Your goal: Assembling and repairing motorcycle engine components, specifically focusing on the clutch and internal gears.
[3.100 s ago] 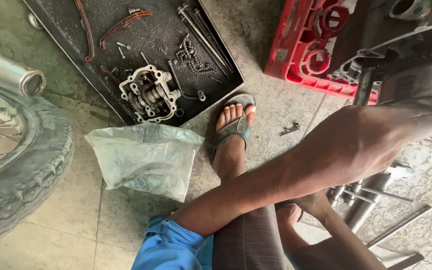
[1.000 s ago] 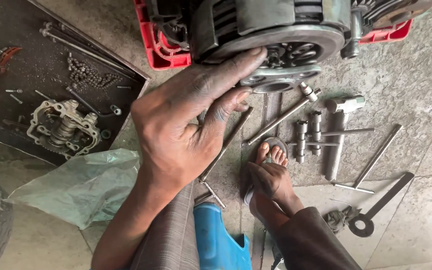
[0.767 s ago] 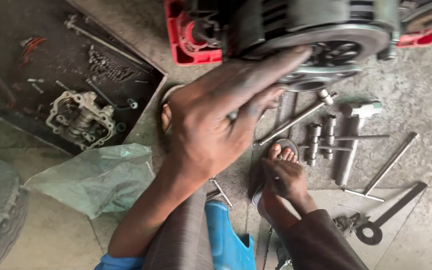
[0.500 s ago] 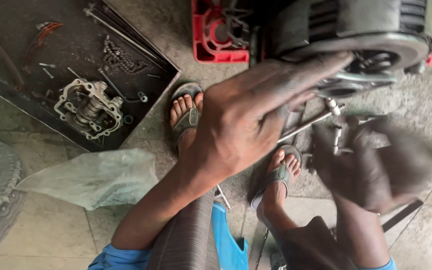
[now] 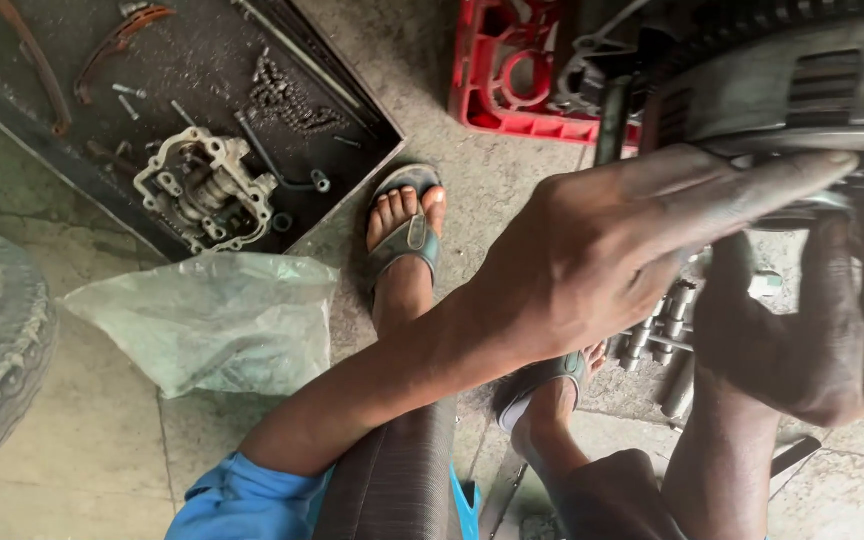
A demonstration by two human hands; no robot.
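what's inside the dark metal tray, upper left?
The dark metal tray holds a pale cast housing with gears, a loose chain, scattered bolts and curved rust-coloured strips. Its top runs out of frame, so the rest is unseen.

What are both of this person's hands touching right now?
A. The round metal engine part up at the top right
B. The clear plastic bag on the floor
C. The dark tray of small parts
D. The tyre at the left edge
A: the left hand lays its fingers along the rim of the round metal engine part, and the right hand reaches up beneath it, while the bag, tray and tyre lie untouched.
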